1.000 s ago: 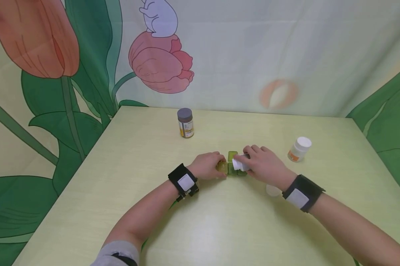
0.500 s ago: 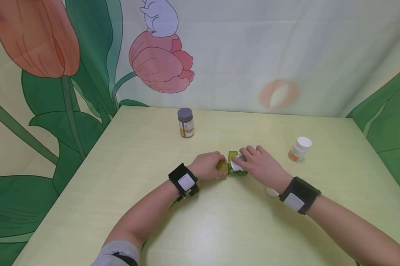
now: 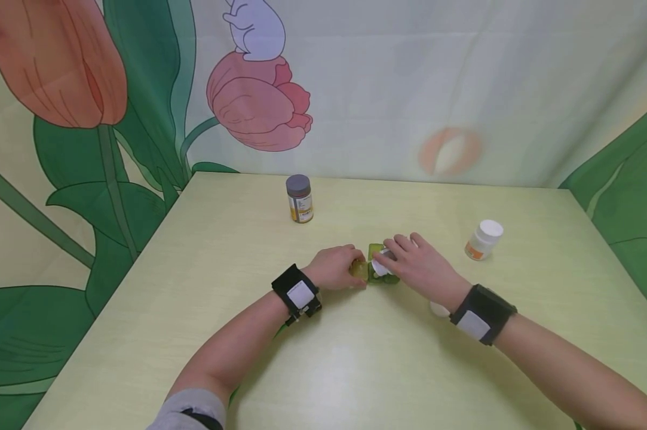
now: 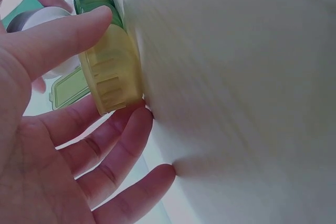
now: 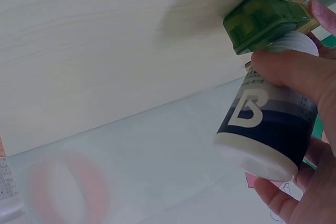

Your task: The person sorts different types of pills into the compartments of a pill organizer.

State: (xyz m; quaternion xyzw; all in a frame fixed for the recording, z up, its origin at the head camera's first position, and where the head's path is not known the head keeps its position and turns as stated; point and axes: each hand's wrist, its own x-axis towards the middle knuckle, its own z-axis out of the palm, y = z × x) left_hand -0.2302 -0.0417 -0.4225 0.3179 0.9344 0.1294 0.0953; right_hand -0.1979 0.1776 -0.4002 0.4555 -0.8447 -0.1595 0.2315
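A small pill organizer (image 3: 359, 270) with yellow and green compartments lies on the table. My left hand (image 3: 331, 267) steadies its yellow end, thumb on one side and fingertips on the other. In the left wrist view a green lid (image 4: 71, 87) stands flipped open. My right hand (image 3: 428, 266) grips a white pill bottle (image 5: 268, 114) with a dark blue band and a large letter B. The bottle is tipped, its uncapped mouth (image 5: 296, 41) right at a green compartment (image 5: 262, 22). What is inside the bottle is hidden.
A white cap (image 3: 438, 309) lies on the table beneath the right wrist. Farther right stands a white bottle (image 3: 483, 240) with an orange label. A brown bottle with a grey lid (image 3: 299, 199) stands toward the back. Behind the table hangs a flower-printed curtain (image 3: 388, 89).
My right hand has shifted slightly left, and the bottle's mouth has swung over the green compartments. The left hand has stayed on the pill organizer.
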